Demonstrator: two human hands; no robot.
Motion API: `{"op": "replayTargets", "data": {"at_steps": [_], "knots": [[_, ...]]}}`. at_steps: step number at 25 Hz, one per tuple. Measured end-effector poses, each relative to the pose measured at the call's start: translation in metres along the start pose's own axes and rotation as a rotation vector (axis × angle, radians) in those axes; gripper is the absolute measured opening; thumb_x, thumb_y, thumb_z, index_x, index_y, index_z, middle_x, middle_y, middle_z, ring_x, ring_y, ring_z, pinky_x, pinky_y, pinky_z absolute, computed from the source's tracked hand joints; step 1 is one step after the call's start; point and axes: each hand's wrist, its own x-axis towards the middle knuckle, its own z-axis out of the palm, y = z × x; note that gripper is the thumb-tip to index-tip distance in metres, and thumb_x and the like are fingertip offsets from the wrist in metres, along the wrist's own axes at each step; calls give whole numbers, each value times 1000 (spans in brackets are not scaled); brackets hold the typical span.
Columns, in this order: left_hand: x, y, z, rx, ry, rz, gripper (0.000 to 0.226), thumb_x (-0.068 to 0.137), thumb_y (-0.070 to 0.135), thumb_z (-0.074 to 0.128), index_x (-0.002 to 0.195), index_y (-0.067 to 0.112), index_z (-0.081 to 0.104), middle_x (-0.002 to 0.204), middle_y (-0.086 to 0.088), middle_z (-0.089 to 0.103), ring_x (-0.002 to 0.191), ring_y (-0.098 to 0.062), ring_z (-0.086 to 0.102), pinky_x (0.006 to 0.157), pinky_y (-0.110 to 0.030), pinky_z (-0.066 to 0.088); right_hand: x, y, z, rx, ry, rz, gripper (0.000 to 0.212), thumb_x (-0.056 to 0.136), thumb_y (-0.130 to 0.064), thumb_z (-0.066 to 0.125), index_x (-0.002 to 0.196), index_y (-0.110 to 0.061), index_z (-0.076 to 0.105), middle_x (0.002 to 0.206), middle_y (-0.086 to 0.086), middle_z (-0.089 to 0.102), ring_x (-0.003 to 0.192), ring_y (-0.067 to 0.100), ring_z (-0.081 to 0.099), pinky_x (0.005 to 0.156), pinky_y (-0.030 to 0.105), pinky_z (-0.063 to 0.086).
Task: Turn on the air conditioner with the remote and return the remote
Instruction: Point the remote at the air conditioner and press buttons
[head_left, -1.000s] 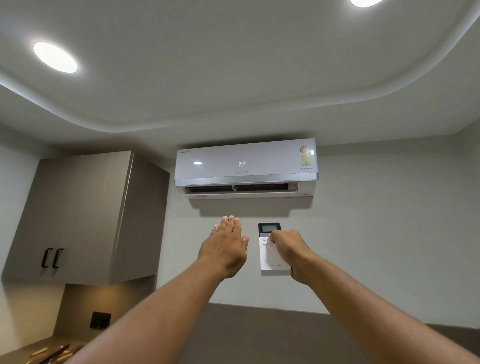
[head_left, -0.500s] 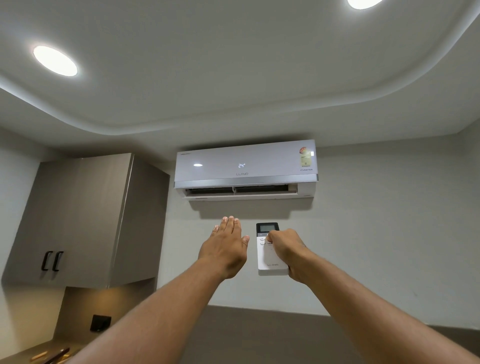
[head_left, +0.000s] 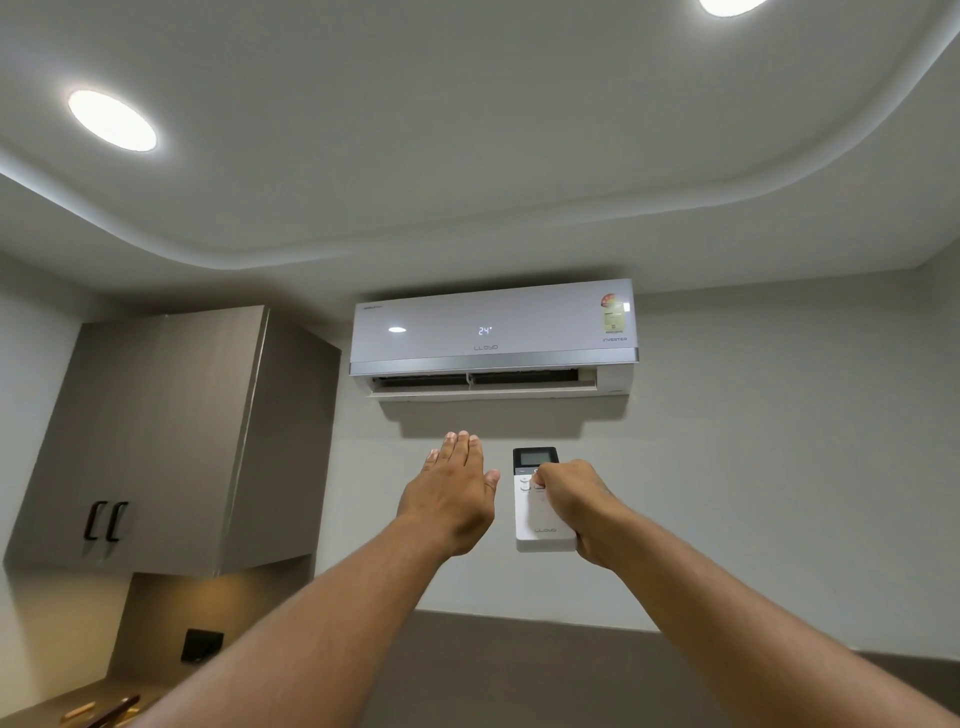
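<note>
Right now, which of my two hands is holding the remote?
Your right hand, closed around the white remote with its thumb on the buttons. Your left hand is open, flat and empty beside it.

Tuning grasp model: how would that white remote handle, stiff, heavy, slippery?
The remote looks like a rigid plastic slab, so probably stiff. The right hand alone holds it raised, so likely light. Its smooth casing may be a bit slippery; its flat shape shouldn't roll.

head view: worn on the person's head | tilted upward, faced toward the wall and ceiling | air conditioner seen from below, beyond arm's reach | both forearms stretched forward from the bottom edge | no second view given
</note>
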Motion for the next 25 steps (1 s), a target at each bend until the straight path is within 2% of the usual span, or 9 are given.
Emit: {"op": "replayTargets", "data": {"at_steps": [11, 17, 21, 25], "knots": [[1, -1, -1, -58, -7, 0, 61, 100, 41, 13, 151, 8, 2, 160, -8, -1, 146, -18, -4, 115, -33, 0, 1, -1, 1, -10, 23, 4, 22, 90, -15, 46, 104, -5, 59, 79, 15, 62, 71, 31, 62, 60, 29, 48], [1, 24, 15, -146, -20, 13, 60, 100, 39, 13, 150, 8, 3, 161, -8, 0, 146, -18, -4, 115, -34, 1, -5, 13, -18, -1, 93, 20, 17, 91, -14, 46, 99, -7, 59, 79, 12, 63, 69, 28, 61, 57, 29, 49], [4, 78, 43, -256, -51, 78, 60, 100, 39, 13, 151, 8, 3, 161, -8, 0, 146, -18, -4, 116, -35, 1, -19, 31, -69, -18, 216, 58, 12, 90, -12, 46, 87, -11, 58, 76, 11, 62, 65, 27, 60, 55, 27, 47], [5, 187, 68, -446, -94, 205, 60, 100, 39, 13, 151, 9, 3, 161, -7, 0, 146, -18, -4, 116, -35, 2, -52, 52, -156, -95, 404, 107, 13, 90, -15, 46, 83, -15, 57, 76, 10, 63, 66, 27, 62, 55, 27, 49]]}}
